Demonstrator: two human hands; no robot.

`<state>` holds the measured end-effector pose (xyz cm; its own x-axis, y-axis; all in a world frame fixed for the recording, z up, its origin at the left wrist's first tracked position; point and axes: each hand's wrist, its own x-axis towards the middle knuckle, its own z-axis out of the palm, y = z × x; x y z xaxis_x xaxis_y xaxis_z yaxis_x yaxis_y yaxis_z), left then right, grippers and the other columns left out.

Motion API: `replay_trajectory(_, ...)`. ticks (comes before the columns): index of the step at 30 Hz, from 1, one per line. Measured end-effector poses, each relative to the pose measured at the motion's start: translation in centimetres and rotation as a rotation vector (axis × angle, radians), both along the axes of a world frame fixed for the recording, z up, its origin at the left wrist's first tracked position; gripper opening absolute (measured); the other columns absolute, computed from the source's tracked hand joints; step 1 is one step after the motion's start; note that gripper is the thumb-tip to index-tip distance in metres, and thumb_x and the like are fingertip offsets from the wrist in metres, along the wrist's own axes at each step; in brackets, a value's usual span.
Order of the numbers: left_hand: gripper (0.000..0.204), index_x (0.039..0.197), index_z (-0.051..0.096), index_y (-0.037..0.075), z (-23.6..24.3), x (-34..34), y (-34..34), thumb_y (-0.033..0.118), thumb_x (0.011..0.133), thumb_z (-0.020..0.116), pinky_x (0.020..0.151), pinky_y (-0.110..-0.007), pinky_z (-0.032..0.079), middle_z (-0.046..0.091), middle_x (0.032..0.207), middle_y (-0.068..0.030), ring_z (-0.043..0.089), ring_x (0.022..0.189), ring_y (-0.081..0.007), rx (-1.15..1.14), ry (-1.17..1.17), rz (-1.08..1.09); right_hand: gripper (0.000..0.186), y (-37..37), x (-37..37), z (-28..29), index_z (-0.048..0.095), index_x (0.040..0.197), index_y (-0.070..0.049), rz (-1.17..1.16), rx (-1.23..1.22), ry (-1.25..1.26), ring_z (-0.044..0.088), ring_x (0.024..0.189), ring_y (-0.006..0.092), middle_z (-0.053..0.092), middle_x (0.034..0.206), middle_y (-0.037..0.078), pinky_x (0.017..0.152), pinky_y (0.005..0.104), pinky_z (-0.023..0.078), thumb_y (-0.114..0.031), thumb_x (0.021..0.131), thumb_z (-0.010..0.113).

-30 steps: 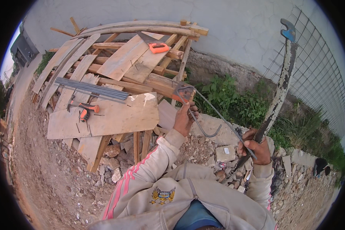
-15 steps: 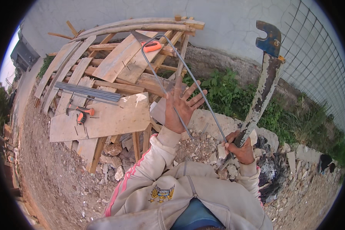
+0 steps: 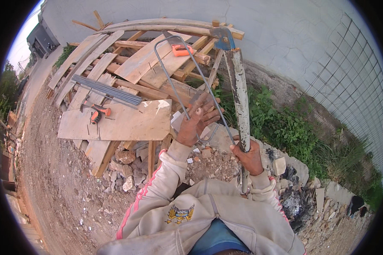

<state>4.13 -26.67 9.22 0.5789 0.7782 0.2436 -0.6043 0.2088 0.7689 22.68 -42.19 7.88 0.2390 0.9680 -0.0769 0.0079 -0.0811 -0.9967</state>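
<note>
My right hand (image 3: 250,158) is wrapped round the lower handle of a long bar-bending tool (image 3: 239,93), with peeling white paint and a blue hooked head at the top. Its thumb side also meets one leg of a bent grey steel rod (image 3: 170,78), a narrow loop with rounded corners that rises in front of the planks. My left hand (image 3: 196,121) is inside the loop's outline, fingers apart and slightly curled; whether it touches the rod I cannot tell. A handsaw (image 3: 182,50) with an orange handle lies beyond the loop.
A rough plank bench (image 3: 115,121) stands left, carrying a bundle of grey rods (image 3: 106,90), a claw hammer (image 3: 93,107), an orange-and-black tape measure (image 3: 95,117) and several nails. Rubble (image 3: 125,170) lies below. Right are green plants (image 3: 276,112) and wire mesh (image 3: 353,68) against a wall.
The tool has swung left and stands more upright, its head now before the timber. My left hand has turned, its fingers curling a little. The view has shifted slightly.
</note>
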Motion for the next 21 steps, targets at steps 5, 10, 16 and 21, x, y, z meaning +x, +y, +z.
replay_trajectory(5, 0.069, 0.153, 0.038, 0.005, -4.7, -0.5, 1.3, 0.051, 0.104, 0.054, 0.102, -0.041, 0.051, 0.056, 0.142, -0.0192, 0.063, 0.120, -0.0305, -0.171, 0.155, 0.175, 0.024, 3.1, 1.3, -3.5, 0.067, 0.097, 0.001, 0.026, -0.051, 0.008, 0.053, 0.053, 0.0065, 0.059, 0.066, -0.001, 0.046, 0.0236, 0.043, -0.020, 0.092, 0.078)
replay_trajectory(10, 0.059, 0.134, 0.058, 0.002, -7.5, -0.1, 2.7, 0.052, 0.102, 0.057, 0.081, -0.031, 0.057, 0.070, 0.114, -0.0127, 0.073, 0.093, -0.0194, -0.294, 0.273, 0.342, 0.021, 7.2, 3.1, -5.6, 0.065, 0.092, -0.003, 0.050, -0.119, 0.056, 0.049, 0.047, 0.0064, 0.057, 0.063, 0.000, 0.042, 0.0240, 0.039, -0.019, 0.091, 0.078)
replay_trajectory(16, 0.053, 0.110, 0.070, 0.002, -9.9, 0.1, 6.6, 0.053, 0.100, 0.061, 0.062, -0.028, 0.053, 0.067, 0.081, -0.0042, 0.069, 0.070, -0.0146, -0.347, 0.400, 0.399, 0.025, 12.8, 5.0, -6.4, 0.065, 0.090, -0.005, 0.118, -0.145, -0.164, 0.049, 0.047, 0.0059, 0.057, 0.061, -0.001, 0.042, 0.0244, 0.039, -0.023, 0.089, 0.081)
replay_trajectory(21, 0.049, 0.095, 0.074, 0.005, -10.9, -0.1, 9.4, 0.052, 0.100, 0.061, 0.052, -0.025, 0.045, 0.060, 0.069, 0.0003, 0.060, 0.059, -0.0103, -0.363, 0.486, 0.402, 0.025, 16.6, 5.4, -4.7, 0.064, 0.085, -0.007, 0.183, -0.144, -0.300, 0.048, 0.049, 0.0061, 0.055, 0.061, -0.003, 0.045, 0.0256, 0.037, -0.024, 0.088, 0.081)
